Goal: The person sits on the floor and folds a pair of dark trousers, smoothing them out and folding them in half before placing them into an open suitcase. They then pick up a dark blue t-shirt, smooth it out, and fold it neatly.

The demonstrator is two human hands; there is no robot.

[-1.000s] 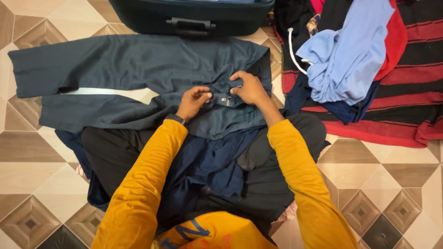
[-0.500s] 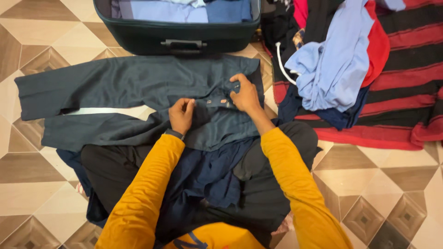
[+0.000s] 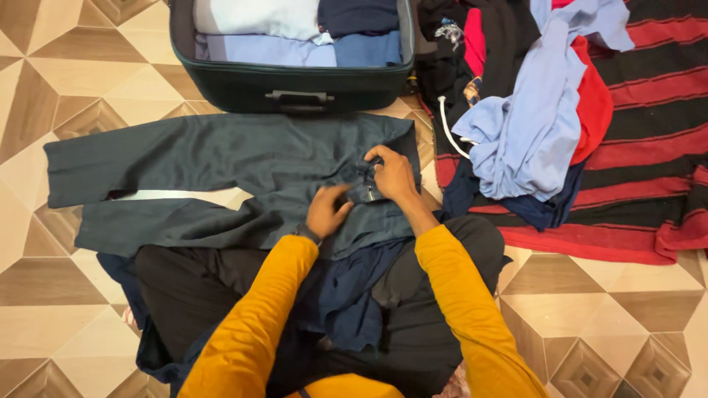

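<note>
We have the dark grey trousers [image 3: 221,177] spread flat on the tiled floor [image 3: 44,96], legs running off to the left and the waistband lying just in front of our knees. Our right hand [image 3: 394,175] is pinching the cloth at the waistband fastening, and our left hand [image 3: 327,210] is curled with its fingertips pressing the fabric just beside it; neither hand lies loose. To do this well, in our judgement, we should hold the waist taut between both hands and smooth the front flat so no creases stay in. The trousers look like a soft, matte woven cloth. Beyond them stands an open dark green suitcase [image 3: 295,88] with folded clothes inside, and to the right a loose pile of clothes [image 3: 531,125] lies on a red-and-black striped blanket [image 3: 649,147].
</note>
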